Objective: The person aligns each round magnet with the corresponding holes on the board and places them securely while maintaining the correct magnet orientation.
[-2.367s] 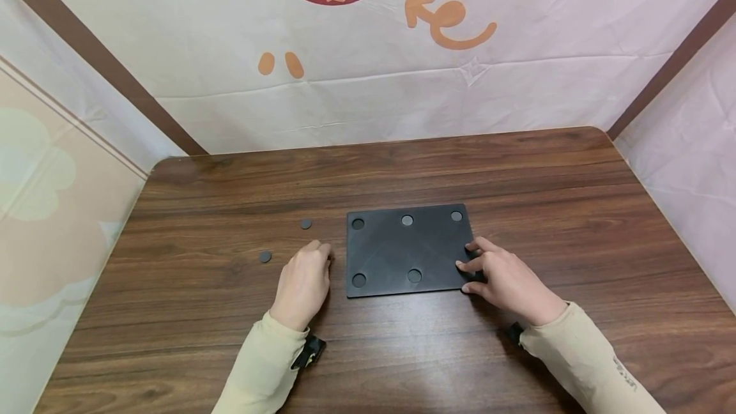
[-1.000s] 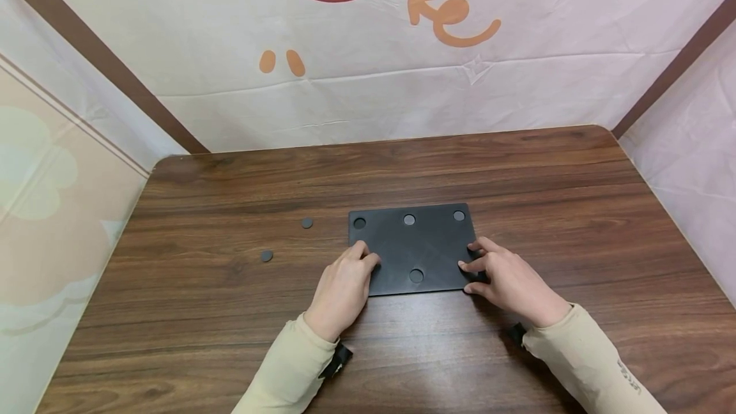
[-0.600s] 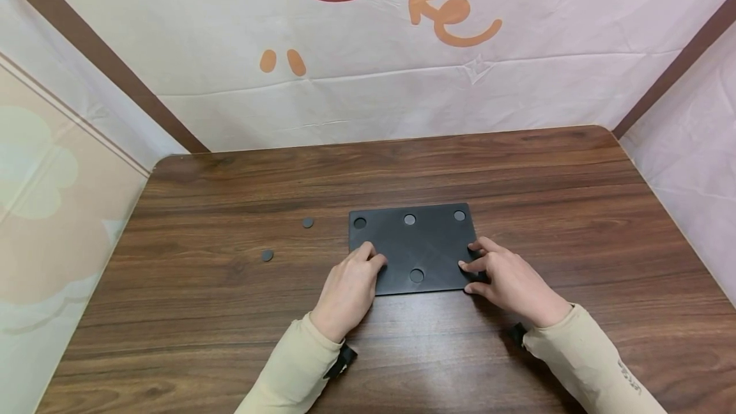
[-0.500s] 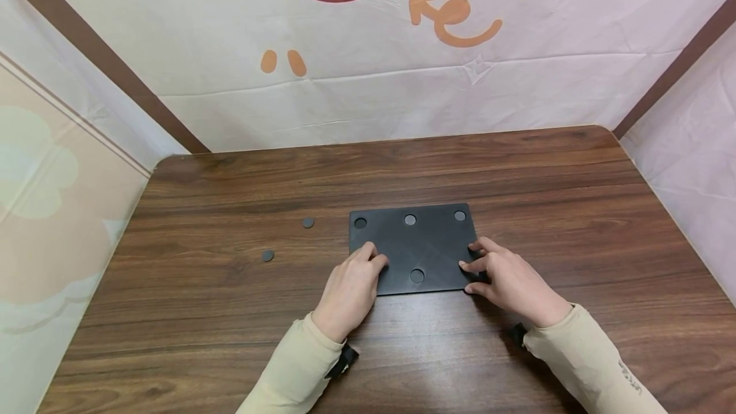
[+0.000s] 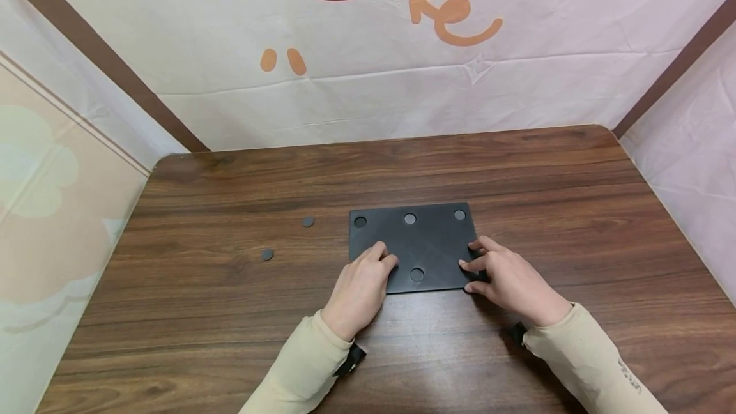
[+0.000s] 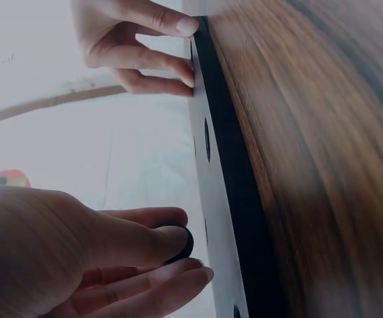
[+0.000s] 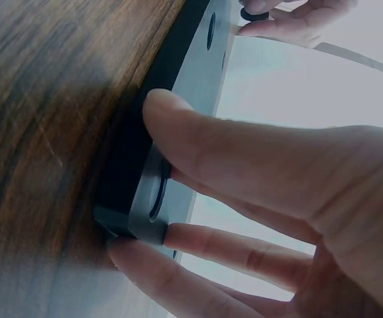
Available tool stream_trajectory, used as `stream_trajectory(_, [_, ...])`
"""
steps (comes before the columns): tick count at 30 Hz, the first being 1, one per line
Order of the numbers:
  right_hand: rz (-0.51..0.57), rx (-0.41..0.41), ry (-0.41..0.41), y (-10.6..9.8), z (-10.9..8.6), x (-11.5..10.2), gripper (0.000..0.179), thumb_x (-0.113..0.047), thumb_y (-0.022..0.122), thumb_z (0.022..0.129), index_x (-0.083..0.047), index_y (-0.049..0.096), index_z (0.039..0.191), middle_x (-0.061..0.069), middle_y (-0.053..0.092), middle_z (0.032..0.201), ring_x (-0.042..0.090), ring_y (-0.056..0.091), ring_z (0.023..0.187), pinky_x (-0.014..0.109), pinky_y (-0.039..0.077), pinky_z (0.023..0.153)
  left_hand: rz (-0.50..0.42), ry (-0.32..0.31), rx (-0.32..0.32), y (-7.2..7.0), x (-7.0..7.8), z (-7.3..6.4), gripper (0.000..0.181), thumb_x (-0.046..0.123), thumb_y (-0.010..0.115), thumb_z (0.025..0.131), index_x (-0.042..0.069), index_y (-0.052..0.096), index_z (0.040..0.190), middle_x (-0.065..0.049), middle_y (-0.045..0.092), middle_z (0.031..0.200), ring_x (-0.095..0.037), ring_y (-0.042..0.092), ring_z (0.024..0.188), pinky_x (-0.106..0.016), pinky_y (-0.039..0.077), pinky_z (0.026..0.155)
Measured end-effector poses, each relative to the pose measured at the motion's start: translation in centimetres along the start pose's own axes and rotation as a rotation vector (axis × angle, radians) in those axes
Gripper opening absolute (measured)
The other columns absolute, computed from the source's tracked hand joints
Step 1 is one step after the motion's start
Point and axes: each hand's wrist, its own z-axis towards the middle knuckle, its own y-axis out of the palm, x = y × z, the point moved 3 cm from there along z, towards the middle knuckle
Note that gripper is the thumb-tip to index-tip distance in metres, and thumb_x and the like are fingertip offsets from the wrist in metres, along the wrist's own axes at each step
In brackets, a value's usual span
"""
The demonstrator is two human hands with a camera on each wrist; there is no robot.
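Currently: my left hand [image 5: 359, 286] pinches a small black disc [image 6: 187, 247] between thumb and fingers, held just off the board [image 5: 434, 241]. Board lies flat before me on the table [image 5: 241, 324], long axis left to right. Its near middle hole [image 5: 416, 275] sits just right of that hand, the closer one. Right hand [image 5: 512, 281], fingers spread, rests on the board's right end. Right sleeve [image 5: 598, 353]: small dark marks, unreadable.
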Motion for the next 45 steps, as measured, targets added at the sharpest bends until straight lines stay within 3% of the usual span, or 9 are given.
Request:
stream_trajectory(9, [-0.013,0.013,-0.006,0.0,0.1,-0.1,0.034,-0.013,0.084,0.072,-0.002,0.076,0.103,0.015,0.06,0.113,0.023,0.066,0.084,0.034,0.052,0.067,0.025,0.016,-0.032,0.4,0.6,0.3,0.018,-0.008,0.061,0.085,0.006,0.071,0.089,-0.004,0.051,0.08,-0.017,0.057,0.072,-0.027,0.049,0.05])
stream_trajectory(20, [-0.013,0.011,-0.006,-0.1,0.1,-0.1,0.034,-0.014,0.084,0.072,-0.003,0.076,0.103,0.014,0.06,0.113,0.022,0.066,0.082,0.033,0.051,0.067,0.044,0.062,-0.041,0.9,1.5,0.5,0.017,-0.008,0.063,0.082,0.008,0.068,0.087,-0.003,0.05,0.081,-0.016,0.057,0.074,-0.027,0.048,0.048])
stream_trajectory(26, [-0.011,0.006,-0.005,0.0,0.1,-0.1,0.033,-0.014,0.083,0.072,-0.003,0.076,0.103,0.015,0.06,0.113,0.016,0.063,0.073,0.03,0.05,0.064,0.051,0.09,-0.042,1.1,1.9,0.6,0.024,-0.009,0.062,0.08,0.007,0.07,0.095,-0.003,0.052,0.085,-0.016,0.057,0.078,-0.026,0.048,0.048])
stream_trajectory(35, [-0.011,-0.002,0.003,-0.1,0.0,-0.1,0.033,-0.014,0.083,0.073,-0.003,0.075,0.103,0.015,0.06,0.113,0.02,0.065,0.08,0.031,0.051,0.066,0.052,0.098,-0.076,1.4,2.4,0.6,0.033,-0.008,0.062,0.082,0.008,0.069,0.109,-0.004,0.062,0.095,-0.016,0.061,0.087,-0.026,0.054,0.061])
stream_trajectory(45, [-0.008,-0.003,0.011,0.0,0.0,0.0,0.034,-0.014,0.083,0.073,-0.002,0.075,0.104,0.015,0.06,0.114,0.024,0.066,0.087,0.033,0.052,0.068,0.019,0.094,-0.007,1.6,2.6,0.8,0.019,-0.01,0.059,0.082,0.007,0.065,0.088,-0.003,0.061,0.08,-0.016,0.06,0.076,-0.027,0.053,0.061])
